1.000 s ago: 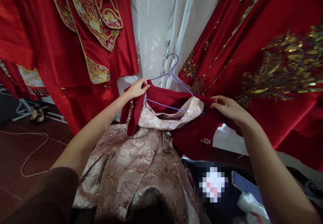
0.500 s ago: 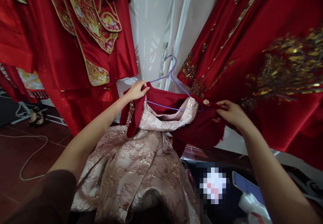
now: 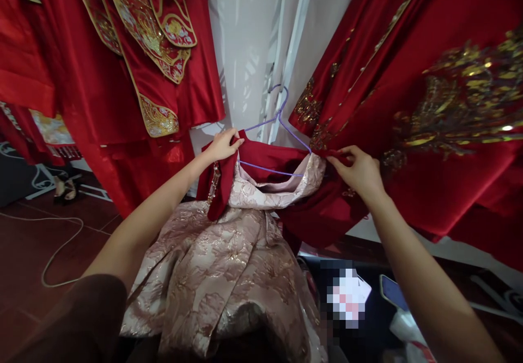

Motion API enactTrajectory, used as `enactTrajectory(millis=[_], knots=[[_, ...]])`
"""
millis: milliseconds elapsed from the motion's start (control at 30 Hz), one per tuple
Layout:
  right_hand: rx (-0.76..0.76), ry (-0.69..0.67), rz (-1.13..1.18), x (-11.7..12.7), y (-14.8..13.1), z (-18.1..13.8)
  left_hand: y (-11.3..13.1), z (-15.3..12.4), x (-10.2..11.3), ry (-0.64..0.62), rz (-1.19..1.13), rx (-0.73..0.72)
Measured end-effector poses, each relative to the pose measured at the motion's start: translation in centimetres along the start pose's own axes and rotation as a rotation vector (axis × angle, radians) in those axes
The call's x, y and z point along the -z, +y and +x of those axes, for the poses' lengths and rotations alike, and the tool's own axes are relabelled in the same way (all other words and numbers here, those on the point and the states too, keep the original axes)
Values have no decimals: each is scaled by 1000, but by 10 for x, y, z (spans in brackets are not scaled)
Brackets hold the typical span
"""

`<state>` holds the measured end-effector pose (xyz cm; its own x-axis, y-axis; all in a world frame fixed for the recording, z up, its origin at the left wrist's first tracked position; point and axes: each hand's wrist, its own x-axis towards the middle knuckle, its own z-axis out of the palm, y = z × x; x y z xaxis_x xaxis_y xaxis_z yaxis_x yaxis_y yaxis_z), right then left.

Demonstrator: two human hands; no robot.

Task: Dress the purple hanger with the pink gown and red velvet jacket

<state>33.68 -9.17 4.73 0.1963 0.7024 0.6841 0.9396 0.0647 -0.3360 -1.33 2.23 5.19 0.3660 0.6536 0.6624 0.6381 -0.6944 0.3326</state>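
A pale pink brocade dress (image 3: pixel 212 259) spreads below a purple wire hanger (image 3: pixel 280 113). Dark red cloth (image 3: pixel 273 155), perhaps another garment, lies around the hanger and behind the dress's neckline. My left hand (image 3: pixel 224 144) pinches the red cloth at the left shoulder, above a beaded trim (image 3: pixel 213 184). On the other side, my right hand (image 3: pixel 356 169) is closed on a fold of the same cloth beside the right end of the neckline. The hanger's right end is hidden under the fabric.
Red embroidered gowns hang at left (image 3: pixel 163 79) and right (image 3: pixel 429 188). A phone (image 3: pixel 393 292) and a crumpled white plastic bag (image 3: pixel 406 327) lie on a dark surface at lower right. A cable (image 3: pixel 61 254) and black shoes (image 3: pixel 65 188) are on the tiled floor.
My right hand has moved left and slightly up, to the right shoulder, bringing the red cloth's edge with it. My left hand keeps its grip in nearly the same place.
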Motion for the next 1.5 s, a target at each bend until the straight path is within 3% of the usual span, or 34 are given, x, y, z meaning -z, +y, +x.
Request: enactTrajectory(millis=[100,233,333,433,600,667,800,1000,1133,1267,1333,1500], knots=[[-16,-22,-61,-6,0,8,0,-1,-2,4,4,1],[-141,-229,-10,-20,-5,20,1,-3,-4,15,28,4],[-161,-216,94,-29,-23,23,2,-5,-5,26,39,-1],[-70,-194,198,-35,-62,11,2,-6,-7,26,59,7],[179,-463,320,-37,-123,-27,-7,0,-2,36,73,-1],[204,-423,265,-39,-127,-33,-9,2,1,11,88,-21],[154,-127,208,-51,-107,-27,-3,-2,-2,-53,166,-41],[81,61,540,-77,-79,-17,20,-22,-7,112,345,-30],[137,-52,713,-86,-82,-12,30,-25,-4,38,201,38],[228,-240,862,-88,-107,-15,51,-22,-10,87,-18,102],[257,-300,962,-87,-121,-20,67,-24,-17,40,-146,70],[137,-360,1192,-83,-130,-35,91,-37,-36,-24,-416,77]])
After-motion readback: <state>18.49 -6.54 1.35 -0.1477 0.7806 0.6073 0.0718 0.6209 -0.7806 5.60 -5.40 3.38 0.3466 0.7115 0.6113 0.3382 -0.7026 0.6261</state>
